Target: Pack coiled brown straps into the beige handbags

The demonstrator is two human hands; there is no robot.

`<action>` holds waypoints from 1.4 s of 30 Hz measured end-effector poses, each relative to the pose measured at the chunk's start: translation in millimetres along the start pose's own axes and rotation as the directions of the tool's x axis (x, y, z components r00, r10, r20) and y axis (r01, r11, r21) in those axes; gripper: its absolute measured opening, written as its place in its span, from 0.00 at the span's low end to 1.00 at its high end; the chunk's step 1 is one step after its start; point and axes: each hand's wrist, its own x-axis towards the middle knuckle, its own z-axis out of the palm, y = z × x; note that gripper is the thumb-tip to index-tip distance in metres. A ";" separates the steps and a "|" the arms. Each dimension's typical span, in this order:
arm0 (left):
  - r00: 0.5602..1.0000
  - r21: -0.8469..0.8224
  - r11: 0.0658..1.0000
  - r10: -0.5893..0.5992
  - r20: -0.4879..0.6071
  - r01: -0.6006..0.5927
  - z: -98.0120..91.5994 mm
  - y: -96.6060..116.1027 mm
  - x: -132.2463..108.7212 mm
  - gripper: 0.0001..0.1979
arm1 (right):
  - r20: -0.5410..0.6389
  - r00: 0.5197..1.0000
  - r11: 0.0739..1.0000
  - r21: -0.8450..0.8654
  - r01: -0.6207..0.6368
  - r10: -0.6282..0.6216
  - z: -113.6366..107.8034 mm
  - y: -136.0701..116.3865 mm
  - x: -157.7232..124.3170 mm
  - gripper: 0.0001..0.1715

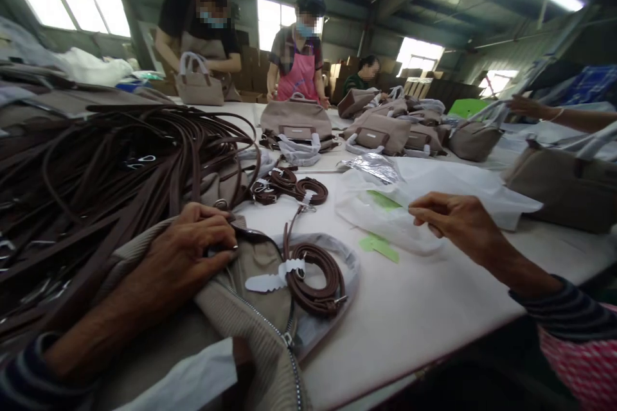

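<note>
A taupe handbag (250,314) with ribbed fabric lies unzipped in front of me, its metal zipper running along the open mouth. My left hand (193,244) is closed on the bag's far edge, with the fingers curled. Over the table, my right hand (453,221) has thumb and fingers pinched together beside a clear plastic bag (357,205); whatever is between the fingertips does not show. A coiled brown strap (321,279), bound with a white paper band (267,281), rests at the handbag's right side on clear plastic. Green tags (378,247) lie near the plastic bag.
Loose brown straps (120,167) are heaped at left. More coiled straps (311,191) lie mid-table. Finished handbags (296,122) stand across the back, another handbag (563,186) at right. People work behind the white table (405,321); a co-worker's hand (527,106) reaches in from the right.
</note>
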 end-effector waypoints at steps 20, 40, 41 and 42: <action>1.000 -0.031 0.999 0.013 -0.004 -0.013 -4.1 8.7 1.5 0.10 | 0.532 0.845 0.987 0.160 -0.030 -0.060 141.7 -63.9 46.3 0.13; 0.997 0.043 0.997 0.065 0.038 -0.067 -4.7 11.5 -0.5 0.13 | 0.228 0.827 0.857 0.145 0.494 -0.515 149.6 -89.0 47.2 0.08; 0.997 0.039 0.997 0.061 0.049 -0.063 -4.8 11.1 0.1 0.14 | 0.234 0.806 0.838 0.188 0.512 -0.544 142.7 -97.9 42.7 0.08; 0.997 0.032 0.998 0.053 0.059 -0.055 -5.1 10.8 0.8 0.14 | 0.265 0.767 0.812 0.202 0.548 -0.584 136.8 -107.8 38.5 0.09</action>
